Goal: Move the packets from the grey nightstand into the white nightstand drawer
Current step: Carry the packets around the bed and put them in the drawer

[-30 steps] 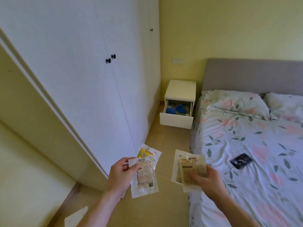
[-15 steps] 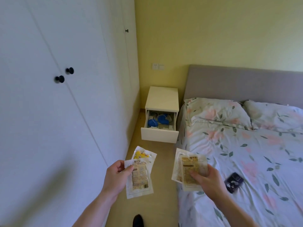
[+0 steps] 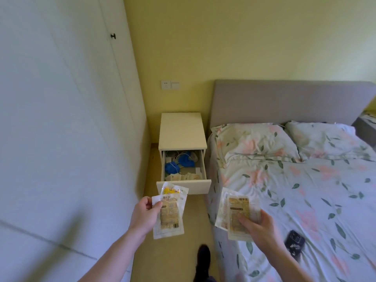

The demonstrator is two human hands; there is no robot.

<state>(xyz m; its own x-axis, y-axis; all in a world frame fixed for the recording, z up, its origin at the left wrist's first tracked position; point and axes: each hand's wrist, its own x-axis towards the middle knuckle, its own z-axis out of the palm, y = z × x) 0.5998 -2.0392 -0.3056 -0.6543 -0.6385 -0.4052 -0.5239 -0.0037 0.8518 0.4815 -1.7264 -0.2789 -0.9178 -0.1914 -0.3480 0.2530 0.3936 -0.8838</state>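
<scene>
Clear packets (image 3: 169, 215) pinched in left hand (image 3: 143, 215); right hand (image 3: 257, 224) grips second packet stack (image 3: 236, 212); white drawer (image 3: 183, 169) open.

we have walked closer to the white nightstand (image 3: 182, 131); its open drawer (image 3: 183, 186) now lies just beyond the packets (image 3: 169, 214) in our left hand (image 3: 143, 215). the wardrobe knobs have slid out of sight, and a dark shoe (image 3: 203, 256) shows below.
</scene>
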